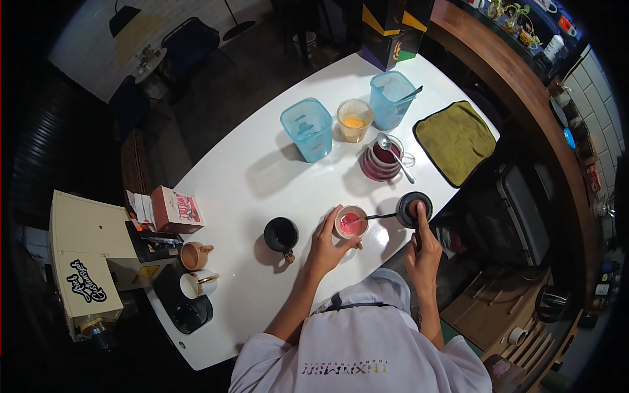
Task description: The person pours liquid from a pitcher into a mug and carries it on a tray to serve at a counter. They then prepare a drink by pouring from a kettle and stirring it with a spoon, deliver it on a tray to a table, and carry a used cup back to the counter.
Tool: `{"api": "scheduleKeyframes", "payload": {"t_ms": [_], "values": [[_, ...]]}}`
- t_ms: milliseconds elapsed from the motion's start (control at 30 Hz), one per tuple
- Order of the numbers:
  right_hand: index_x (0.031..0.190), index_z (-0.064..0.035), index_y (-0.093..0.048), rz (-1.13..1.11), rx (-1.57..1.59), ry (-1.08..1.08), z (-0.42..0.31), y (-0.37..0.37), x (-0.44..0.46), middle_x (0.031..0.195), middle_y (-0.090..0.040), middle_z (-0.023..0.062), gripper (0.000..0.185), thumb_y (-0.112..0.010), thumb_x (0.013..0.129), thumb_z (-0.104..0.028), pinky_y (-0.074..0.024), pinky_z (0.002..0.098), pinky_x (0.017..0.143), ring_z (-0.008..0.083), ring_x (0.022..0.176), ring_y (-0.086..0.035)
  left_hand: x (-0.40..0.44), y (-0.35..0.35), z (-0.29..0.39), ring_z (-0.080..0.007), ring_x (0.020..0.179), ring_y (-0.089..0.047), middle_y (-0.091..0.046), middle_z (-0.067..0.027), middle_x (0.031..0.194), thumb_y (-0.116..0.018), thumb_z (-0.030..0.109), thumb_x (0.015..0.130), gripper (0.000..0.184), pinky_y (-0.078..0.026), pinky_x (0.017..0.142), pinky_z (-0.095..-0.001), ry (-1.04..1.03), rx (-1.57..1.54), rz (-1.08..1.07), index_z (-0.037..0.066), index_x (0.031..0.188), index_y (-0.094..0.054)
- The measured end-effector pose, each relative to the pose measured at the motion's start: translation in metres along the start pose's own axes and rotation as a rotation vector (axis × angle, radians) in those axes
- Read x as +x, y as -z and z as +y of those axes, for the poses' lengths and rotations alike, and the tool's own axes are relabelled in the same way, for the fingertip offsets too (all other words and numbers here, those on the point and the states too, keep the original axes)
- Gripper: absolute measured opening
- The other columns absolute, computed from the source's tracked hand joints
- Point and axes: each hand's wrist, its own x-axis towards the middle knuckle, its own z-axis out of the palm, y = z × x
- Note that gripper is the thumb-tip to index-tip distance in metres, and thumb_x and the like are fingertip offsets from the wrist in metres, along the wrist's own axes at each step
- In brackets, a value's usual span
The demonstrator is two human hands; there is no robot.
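My left hand (327,243) is wrapped around the side of a small light-coloured cup (338,229), which holds pink-red liquid. In my right hand (424,251) is a black gooseneck kettle (407,219); one finger lies over its lid. The thin spout reaches left to the cup's rim, its tip over the pink liquid. Whether water is flowing is too small to tell. Left of my left hand stands a dark cup (281,232) with a brown handle. Beyond the kettle is a glass server (378,171) of dark red liquid, a spoon (398,159) resting across its top.
Two blue plastic containers (309,131) flank a clear cup (354,127) with orange contents. An olive cloth (455,143) lies at the right edge. Leftward are a cream machine (92,249), a patterned box (178,208), a brown cup (194,256) and a white cup (200,284). Dark boxes (393,36) stand behind.
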Motion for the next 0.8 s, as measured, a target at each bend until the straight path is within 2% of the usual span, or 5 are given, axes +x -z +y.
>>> {"api": "scheduleKeyframes", "payload": {"t_ms": [233,433,500,800], "values": [[0.155,-0.0174,-0.037,-0.051,-0.034,-0.026,0.002,0.001,-0.004,0.086,-0.064,0.0184,0.094,-0.055,0.07,0.02,-0.0488,0.0401,0.067,0.0333,0.07,-0.062,0.0,0.0,0.001,-0.0276,0.127,-0.055,-0.048,-0.0184,0.141,-0.083,0.004,0.077,0.085,-0.048,0.106,-0.0393,-0.007,-0.002,0.01,0.001,0.148,-0.036],[0.155,-0.0178,-0.037,-0.011,0.008,-0.014,-0.003,0.002,-0.001,0.084,-0.063,0.018,0.095,-0.055,0.07,0.02,-0.0482,0.0406,0.067,0.0334,0.071,-0.062,-0.001,-0.002,0.0,-0.027,0.129,-0.054,-0.049,-0.0176,0.14,-0.083,0.004,0.077,0.086,-0.046,0.108,-0.0396,-0.003,0.008,0.013,0.001,0.148,-0.036],[0.155,-0.0181,-0.037,-0.011,-0.019,-0.011,-0.001,0.005,0.0,0.084,-0.063,0.0179,0.095,-0.055,0.07,0.02,-0.0482,0.0406,0.067,0.0332,0.07,-0.062,0.0,-0.004,-0.005,-0.0392,0.125,-0.055,-0.055,-0.0237,0.136,-0.089,0.02,0.071,0.089,-0.046,0.104,-0.0433,-0.021,-0.023,0.057,0.001,0.144,-0.042],[0.154,-0.0203,-0.037,-0.039,-0.012,0.019,0.001,0.005,-0.003,0.084,-0.064,0.0177,0.096,-0.056,0.069,0.019,-0.0483,0.0419,0.067,0.0338,0.07,-0.062,-0.001,-0.006,-0.01,-0.0393,0.125,-0.055,-0.055,-0.0236,0.136,-0.088,0.02,0.072,0.089,-0.046,0.104,-0.0437,-0.042,-0.03,0.077,0.001,0.144,-0.041]]}}
